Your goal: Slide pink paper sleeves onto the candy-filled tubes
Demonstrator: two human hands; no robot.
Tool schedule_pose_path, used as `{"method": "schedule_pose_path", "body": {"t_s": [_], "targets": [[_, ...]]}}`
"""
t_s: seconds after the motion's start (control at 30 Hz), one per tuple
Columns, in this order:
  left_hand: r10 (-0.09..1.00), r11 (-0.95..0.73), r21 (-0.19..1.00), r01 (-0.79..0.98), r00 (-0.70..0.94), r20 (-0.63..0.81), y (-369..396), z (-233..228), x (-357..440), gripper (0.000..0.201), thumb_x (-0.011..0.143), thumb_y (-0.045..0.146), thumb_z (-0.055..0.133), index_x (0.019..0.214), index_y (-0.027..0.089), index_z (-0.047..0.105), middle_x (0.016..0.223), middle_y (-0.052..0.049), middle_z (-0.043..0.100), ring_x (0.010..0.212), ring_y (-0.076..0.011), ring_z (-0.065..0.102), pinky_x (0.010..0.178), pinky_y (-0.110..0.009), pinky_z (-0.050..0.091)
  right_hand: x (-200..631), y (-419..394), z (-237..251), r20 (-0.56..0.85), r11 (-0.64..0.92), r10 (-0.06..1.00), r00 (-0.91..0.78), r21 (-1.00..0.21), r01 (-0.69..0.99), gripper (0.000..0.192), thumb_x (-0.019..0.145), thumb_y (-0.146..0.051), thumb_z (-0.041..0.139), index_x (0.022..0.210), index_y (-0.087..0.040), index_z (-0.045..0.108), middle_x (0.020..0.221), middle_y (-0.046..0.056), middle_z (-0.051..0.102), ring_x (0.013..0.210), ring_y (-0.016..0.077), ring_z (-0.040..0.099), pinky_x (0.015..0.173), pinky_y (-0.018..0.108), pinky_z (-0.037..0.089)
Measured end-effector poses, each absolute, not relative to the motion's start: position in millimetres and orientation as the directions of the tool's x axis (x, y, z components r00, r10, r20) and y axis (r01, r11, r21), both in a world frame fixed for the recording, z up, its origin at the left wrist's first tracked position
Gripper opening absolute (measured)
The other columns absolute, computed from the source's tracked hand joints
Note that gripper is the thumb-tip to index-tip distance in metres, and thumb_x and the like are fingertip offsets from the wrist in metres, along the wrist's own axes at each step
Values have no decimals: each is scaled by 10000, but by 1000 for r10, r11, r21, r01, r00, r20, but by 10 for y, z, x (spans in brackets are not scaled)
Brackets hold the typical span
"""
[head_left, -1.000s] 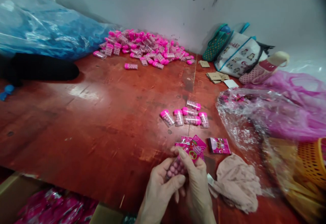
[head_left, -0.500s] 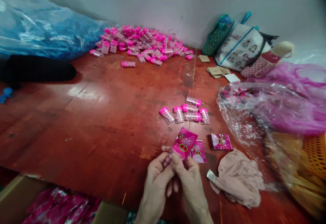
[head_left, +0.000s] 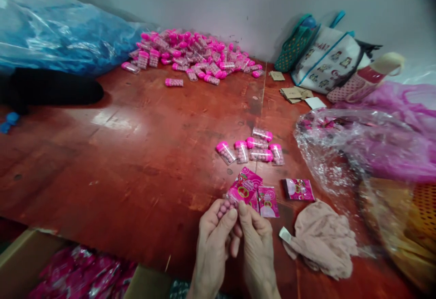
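Head view, left hand and right hand together pinching a pink-bead tube half inside a glossy pink sleeve, near table edge, six tubes just beyond, cloth right, bare red table left.

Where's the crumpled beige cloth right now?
In the head view the beige cloth lies low on the red table, beside the right hand, below a pink sachet.
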State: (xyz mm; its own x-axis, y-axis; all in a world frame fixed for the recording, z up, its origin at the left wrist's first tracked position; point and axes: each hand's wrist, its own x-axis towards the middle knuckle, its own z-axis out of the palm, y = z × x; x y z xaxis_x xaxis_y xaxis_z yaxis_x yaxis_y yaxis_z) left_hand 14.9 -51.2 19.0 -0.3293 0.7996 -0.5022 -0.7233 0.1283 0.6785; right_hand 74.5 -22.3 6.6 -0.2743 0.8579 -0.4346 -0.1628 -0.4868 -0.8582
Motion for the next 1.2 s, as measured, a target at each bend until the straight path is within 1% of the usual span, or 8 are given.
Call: {"method": "schedule_pose_path", "body": {"t_s": [0.17, 0.33, 0.6, 0.7, 0.83, 0.97, 1.1, 1.2], "targets": [[844, 195, 669, -717, -224, -487, -477, 168, 129, 176, 863, 296, 497, 745, 170, 459, 556, 57, 448, 373, -21, 292, 339, -160, 181, 846, -37, 123, -446, -544, 820, -358, -801, -248, 321, 740, -452, 657, 659, -144, 611, 483, -48, 536, 374, 57, 484, 378, 155, 419], [883, 215, 773, -597, -219, -415, -517, 118, 158, 162, 829, 299, 551, 923, 169, 530, 644, 39, 477, 407, -25, 334, 355, -152, 245, 823, 45, 243, -566, -642, 733, -377, -759, -109, 384, 727, -449, 658, 890, -102, 674, 477, -21, 586, 241, 72, 450, 211, 154, 337], [885, 218, 708, -672, -169, -434, -552, 117, 178, 243, 836, 329, 529, 1015, 166, 549, 612, 14, 530, 410, -77, 496, 343, -156, 357, 777, 64, 204, -543, -581, 802, -250, -807, -110, 250, 665, -334, 740, 781, -113, 723, 537, 0, 627, 479, 89, 581, 462, 145, 487], [858, 188, 702, -687, -233, -458, -522, 120, 220, 264, 811, 358, 560, 991, 165, 550, 664, 5, 551, 393, -67, 502, 319, -148, 346, 765, 37, 169, -549, -583, 792, -269, -810, -62, 280, 682, -370, 716, 812, -123, 725, 539, -9, 601, 464, 95, 555, 419, 162, 463], [881, 228, 693, -684, -158, -445, -528, 90, 188, 286, 816, 358, 546, 1022, 163, 513, 637, 4, 574, 372, -92, 523, 322, -173, 388, 779, 15, 141, -525, -582, 786, -327, -806, -108, 270, 710, -362, 696, 859, -138, 717, 605, -4, 616, 570, 104, 585, 535, 168, 488], [885, 226, 810, -542, -234, -403, -552, 104, -12, 377, 784, 281, 601, 1131, 168, 505, 699, -20, 630, 480, -111, 564, 407, -184, 416, 833, 12, 155, -516, -587, 778, -359, -801, -121, 249, 762, -397, 643, 784, -150, 666, 580, -32, 574, 478, 71, 506, 461, 167, 441], [873, 155, 911, -383, -379, -307, -534, 135, -205, 233, 764, 276, 632, 952, 142, 666, 838, -55, 652, 720, -148, 585, 660, -226, 459, 888, 15, 211, -430, -434, 800, -418, -896, 91, 218, 780, -373, 633, 789, -155, 650, 670, -12, 587, 604, 105, 529, 576, 210, 454], [864, 167, 870, -463, -356, -355, -506, 97, -237, 181, 730, 266, 671, 867, 156, 712, 824, -43, 663, 775, -165, 586, 723, -245, 445, 910, 42, 269, -305, -219, 833, -461, -948, 232, 177, 798, -335, 614, 883, -189, 668, 867, 28, 623, 796, 165, 554, 710, 259, 447]]}}
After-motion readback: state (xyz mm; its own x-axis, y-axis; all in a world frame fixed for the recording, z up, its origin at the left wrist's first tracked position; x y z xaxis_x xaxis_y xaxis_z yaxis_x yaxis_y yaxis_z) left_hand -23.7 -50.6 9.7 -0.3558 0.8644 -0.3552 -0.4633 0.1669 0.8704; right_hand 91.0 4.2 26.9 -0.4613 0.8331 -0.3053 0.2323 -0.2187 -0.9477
